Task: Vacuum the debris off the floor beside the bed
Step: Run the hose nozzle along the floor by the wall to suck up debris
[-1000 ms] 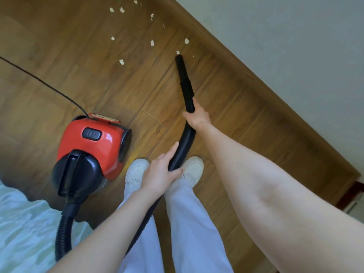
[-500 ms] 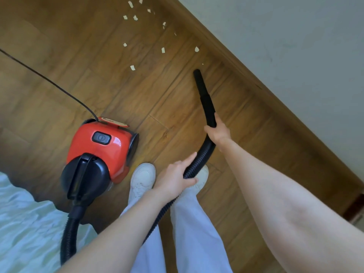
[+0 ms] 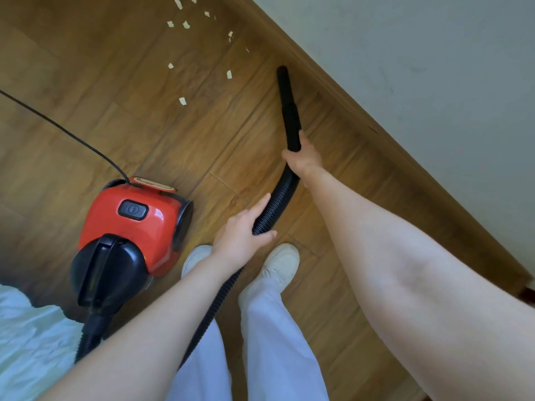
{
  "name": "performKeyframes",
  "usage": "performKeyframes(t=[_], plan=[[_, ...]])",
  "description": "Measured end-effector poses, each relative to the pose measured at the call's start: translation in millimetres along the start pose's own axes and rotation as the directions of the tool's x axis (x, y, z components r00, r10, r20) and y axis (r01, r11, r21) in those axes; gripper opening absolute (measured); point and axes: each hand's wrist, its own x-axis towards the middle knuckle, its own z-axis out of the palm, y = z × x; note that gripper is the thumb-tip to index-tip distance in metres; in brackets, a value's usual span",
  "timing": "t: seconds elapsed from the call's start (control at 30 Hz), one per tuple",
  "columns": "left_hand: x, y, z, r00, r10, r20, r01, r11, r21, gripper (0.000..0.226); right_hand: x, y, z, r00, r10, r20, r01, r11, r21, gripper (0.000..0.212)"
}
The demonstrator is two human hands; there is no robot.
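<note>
**A:** Gripping the rigid black plastic nozzle tube point(image 3: 288, 108) is my right hand point(image 3: 304, 162), right of centre in the frame, fingers closed around the tube's lower end where it joins the ribbed black flexible hose point(image 3: 278, 199).

**B:** And your left hand?

**A:** My left hand point(image 3: 241, 237), just below centre, is wrapped around the hose further down its length, thumb lying along the ribbing. From there the hose runs down between my arms toward the lower left.

**B:** Where is the nozzle tip?

**A:** Upper centre-right, pointing toward the top of the frame, close to the brown wooden skirting board point(image 3: 376, 123) that crosses diagonally under the pale wall point(image 3: 419, 53). I cannot tell whether the tip touches the floor.

**B:** The debris?

**A:** Small pale paper-like scraps point(image 3: 182, 101) lie scattered on the brown wood-plank floor point(image 3: 86, 68) at upper centre, left of the tip and apart from it; the nearest scrap point(image 3: 229, 74) sits just left of the tip.

**B:** The machine itself?

**A:** The red and black canister vacuum cleaner point(image 3: 130, 233) stands at centre-left on the floor, its thin black power cord point(image 3: 58, 125) running to the left edge. My white shoes point(image 3: 282, 263) stand beside it, below my left hand. Light-coloured rumpled bedding point(image 3: 29, 342) fills the lower left corner.
</note>
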Motion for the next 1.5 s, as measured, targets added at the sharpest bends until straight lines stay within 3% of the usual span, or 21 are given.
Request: performKeyframes(t=[0.2, 0.5, 0.67, 0.8, 0.97, 1.13, 1.37, 1.5], plan=[[7.2, 5.4, -22.8, 0.999, 0.001, -0.032, -0.003, 0.998, -0.07, 0.075, 8.1, -32.8, -1.2, 0.998, -0.05, 0.026, 0.051, 0.998, -0.034, 0.072], [-56.7, 3.7, 15.0, 0.987, -0.056, 0.149, 0.053, 0.998, 0.027, 0.077, -57.6, 38.7, -6.8, 0.998, 0.057, 0.039, -0.054, 0.995, -0.081, 0.071], [-84.3, -5.7, 16.9, 0.996, -0.068, 0.063, 0.067, 0.998, 0.008, 0.076, -68.3, 21.6, 14.9, 0.993, 0.042, 0.114, -0.021, 0.984, -0.175, 0.073], [-71.9, -18.0, -7.3, 0.994, -0.074, -0.078, 0.065, 0.992, -0.111, 0.076, -50.3, -22.3, 48.3, 0.987, -0.04, 0.155, 0.076, 0.969, -0.237, 0.073], [-36.9, -31.4, -54.0, 0.985, -0.055, -0.164, 0.019, 0.977, -0.213, 0.074, -22.8, -82.4, 72.3, 0.991, -0.105, 0.087, 0.126, 0.953, -0.277, 0.071], [-24.6, -30.5, -76.5, 0.997, -0.031, -0.076, 0.008, 0.958, -0.286, 0.072, -16.8, -97.1, 66.2, 0.996, -0.085, 0.037, 0.092, 0.943, -0.32, 0.071], [-54.7, -27.8, -49.8, 0.997, -0.04, 0.066, 0.053, 0.979, -0.195, 0.075, -47.8, -38.5, 53.3, 1.0, 0.027, -0.001, -0.026, 0.96, -0.279, 0.071], [-78.7, -39.2, -30.7, 0.996, -0.048, 0.075, 0.061, 0.982, -0.179, 0.075, -66.3, -17.5, 62.2, 0.999, 0.035, 0.028, -0.026, 0.958, -0.285, 0.074]])
